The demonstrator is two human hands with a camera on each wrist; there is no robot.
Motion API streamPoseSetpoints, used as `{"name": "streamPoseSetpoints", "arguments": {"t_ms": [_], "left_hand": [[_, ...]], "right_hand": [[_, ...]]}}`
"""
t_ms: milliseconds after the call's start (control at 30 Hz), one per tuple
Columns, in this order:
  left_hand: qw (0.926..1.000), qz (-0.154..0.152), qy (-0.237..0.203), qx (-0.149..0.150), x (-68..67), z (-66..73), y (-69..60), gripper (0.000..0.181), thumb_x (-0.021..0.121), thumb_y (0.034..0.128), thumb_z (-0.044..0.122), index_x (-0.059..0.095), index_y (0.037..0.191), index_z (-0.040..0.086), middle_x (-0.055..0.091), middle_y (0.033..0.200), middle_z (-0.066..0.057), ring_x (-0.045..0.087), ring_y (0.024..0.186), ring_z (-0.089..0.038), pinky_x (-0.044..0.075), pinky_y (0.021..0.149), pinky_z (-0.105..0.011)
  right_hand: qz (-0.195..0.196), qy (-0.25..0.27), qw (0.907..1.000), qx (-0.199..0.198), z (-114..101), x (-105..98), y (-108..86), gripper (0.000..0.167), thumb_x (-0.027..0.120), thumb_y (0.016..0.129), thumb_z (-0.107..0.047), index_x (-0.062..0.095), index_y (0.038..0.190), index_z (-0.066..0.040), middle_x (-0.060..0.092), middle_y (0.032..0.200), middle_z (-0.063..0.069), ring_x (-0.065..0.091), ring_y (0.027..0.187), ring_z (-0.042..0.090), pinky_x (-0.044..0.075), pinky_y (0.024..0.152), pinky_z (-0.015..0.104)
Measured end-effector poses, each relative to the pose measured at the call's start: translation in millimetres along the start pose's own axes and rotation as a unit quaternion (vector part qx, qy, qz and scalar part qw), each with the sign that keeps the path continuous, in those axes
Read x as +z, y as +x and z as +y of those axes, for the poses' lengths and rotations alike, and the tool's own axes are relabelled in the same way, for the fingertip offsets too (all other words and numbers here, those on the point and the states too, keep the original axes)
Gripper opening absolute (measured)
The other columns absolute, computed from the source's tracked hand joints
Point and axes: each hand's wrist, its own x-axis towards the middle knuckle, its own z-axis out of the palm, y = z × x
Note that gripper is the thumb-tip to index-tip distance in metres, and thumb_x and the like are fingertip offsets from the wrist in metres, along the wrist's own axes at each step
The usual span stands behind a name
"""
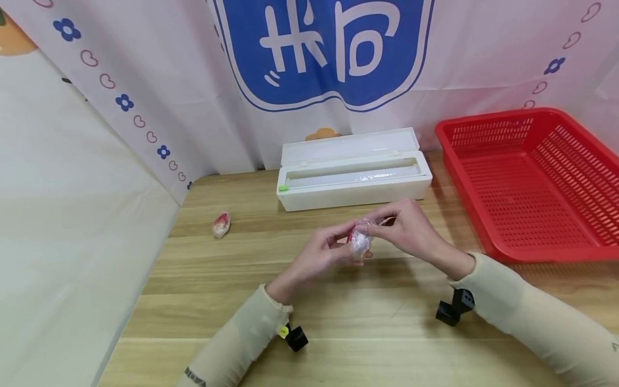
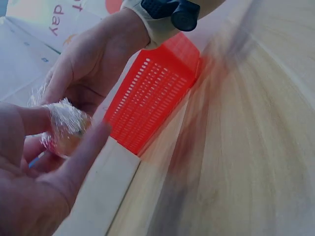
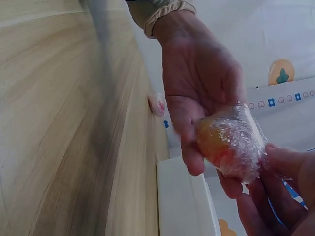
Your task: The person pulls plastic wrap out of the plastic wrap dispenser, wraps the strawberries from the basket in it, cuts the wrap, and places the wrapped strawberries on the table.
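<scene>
A red-and-yellow fruit (image 1: 360, 243) wrapped in crinkled cling film is held above the wooden table, in front of the white box. My left hand (image 1: 321, 252) grips it from the left, fingers curled round its underside, as the right wrist view also shows. On its other side my right hand (image 1: 411, 228) pinches the cling film (image 3: 260, 140) at the fruit's edge between thumb and fingers. The fruit's exact kind is hard to tell through the film. Another wrapped red-and-pale piece (image 1: 221, 225) lies on the table to the left.
Behind the hands stands an open white cling film box (image 1: 355, 194) with a roll inside and its lid raised. A red plastic basket (image 1: 466, 209) sits at the right. A printed white cloth (image 1: 251, 134) hangs behind the wooden table (image 1: 193, 301).
</scene>
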Motion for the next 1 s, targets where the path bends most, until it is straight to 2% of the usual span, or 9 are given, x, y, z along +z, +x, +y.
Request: {"name": "streamPoseSetpoints", "arguments": {"t_ms": [100, 167, 300, 400, 533, 667, 767, 867, 1000], "left_hand": [[0.9942, -0.051, -0.094, 0.008, -0.2, -3.9, -1.0, 0.053, 0.043, 0.1035, 0.003, 0.031, 0.155, 0.012, 0.044, 0.150, -0.021, 0.065, 0.116, -0.035, 0.059, 0.092, -0.042], [0.9903, -0.061, -0.124, 0.008, -0.3, -5.9, -1.7, 0.052, 0.039, 0.1055, 0.006, 0.029, 0.156, 0.013, 0.041, 0.151, -0.023, 0.065, 0.116, -0.028, 0.058, 0.095, -0.040], [0.9801, -0.046, -0.192, -0.019, -0.2, -6.9, -2.9, 0.048, 0.035, 0.1074, 0.012, 0.032, 0.155, 0.013, 0.039, 0.153, -0.023, 0.066, 0.112, -0.021, 0.056, 0.098, -0.040], [0.9744, -0.029, -0.220, -0.037, -0.7, -5.5, -4.1, 0.046, 0.037, 0.1073, 0.019, 0.036, 0.153, 0.011, 0.040, 0.152, -0.023, 0.067, 0.109, -0.021, 0.056, 0.098, -0.042], [0.9829, -0.046, -0.178, -0.015, -1.7, -3.8, -4.9, 0.055, 0.054, 0.1019, 0.022, 0.036, 0.152, 0.011, 0.042, 0.147, -0.026, 0.066, 0.111, -0.026, 0.056, 0.097, -0.043], [0.9923, -0.048, -0.115, 0.001, -1.0, -2.7, -5.0, 0.064, 0.070, 0.0914, 0.012, 0.042, 0.149, 0.013, 0.047, 0.141, -0.027, 0.064, 0.113, -0.038, 0.058, 0.093, -0.042], [0.9942, -0.038, -0.100, 0.000, 0.0, -2.9, -5.0, 0.057, 0.064, 0.0947, 0.006, 0.044, 0.148, 0.011, 0.049, 0.138, -0.028, 0.061, 0.116, -0.047, 0.059, 0.091, -0.045], [0.9945, -0.031, -0.100, -0.002, 0.2, -3.8, -5.3, 0.053, 0.056, 0.0985, 0.003, 0.041, 0.150, 0.008, 0.050, 0.138, -0.028, 0.060, 0.117, -0.049, 0.059, 0.090, -0.048], [0.9949, -0.025, -0.098, -0.009, -0.7, -4.4, -5.9, 0.052, 0.052, 0.1016, 0.008, 0.037, 0.152, 0.009, 0.050, 0.139, -0.027, 0.066, 0.113, -0.037, 0.057, 0.093, -0.052]], "right_hand": [[0.008, 0.002, 1.0000, 0.002, -1.0, -0.7, -0.9, 0.015, 0.079, 0.084, -0.024, 0.080, 0.097, -0.015, 0.079, 0.091, 0.001, 0.065, 0.073, 0.010, 0.055, 0.062, 0.023], [0.017, 0.002, 0.9999, 0.000, -2.9, -1.0, -1.9, 0.014, 0.079, 0.084, -0.021, 0.080, 0.096, -0.015, 0.078, 0.089, 0.001, 0.062, 0.068, 0.011, 0.052, 0.058, 0.023], [0.041, -0.003, 0.9991, -0.012, -6.1, 1.1, -3.5, 0.013, 0.080, 0.083, -0.020, 0.080, 0.095, -0.014, 0.078, 0.086, 0.001, 0.058, 0.063, 0.010, 0.049, 0.052, 0.021], [0.061, -0.008, 0.9979, -0.022, -7.5, 4.0, -5.5, 0.014, 0.081, 0.082, -0.022, 0.081, 0.093, -0.015, 0.078, 0.082, -0.001, 0.055, 0.059, 0.009, 0.046, 0.050, 0.020], [0.079, -0.004, 0.9963, -0.034, -8.4, 6.8, -9.0, 0.013, 0.082, 0.081, -0.023, 0.081, 0.092, -0.018, 0.077, 0.081, -0.004, 0.051, 0.057, 0.009, 0.040, 0.048, 0.019], [0.081, 0.004, 0.9960, -0.036, -8.4, 8.3, -10.8, 0.014, 0.083, 0.080, -0.022, 0.081, 0.092, -0.018, 0.078, 0.084, -0.005, 0.056, 0.060, 0.008, 0.045, 0.050, 0.020], [0.073, 0.019, 0.9970, -0.017, -7.6, 8.5, -10.1, 0.014, 0.084, 0.079, -0.023, 0.081, 0.091, -0.017, 0.078, 0.084, -0.003, 0.062, 0.063, 0.009, 0.051, 0.054, 0.022], [0.049, 0.059, 0.9967, 0.025, -5.4, 6.8, -8.1, 0.015, 0.084, 0.079, -0.022, 0.081, 0.091, -0.014, 0.078, 0.085, 0.001, 0.066, 0.068, 0.009, 0.055, 0.058, 0.023], [0.006, 0.114, 0.9907, 0.074, -2.6, 1.7, -5.6, 0.019, 0.082, 0.081, -0.020, 0.079, 0.096, -0.007, 0.077, 0.087, 0.005, 0.064, 0.072, 0.009, 0.055, 0.063, 0.024]]}}
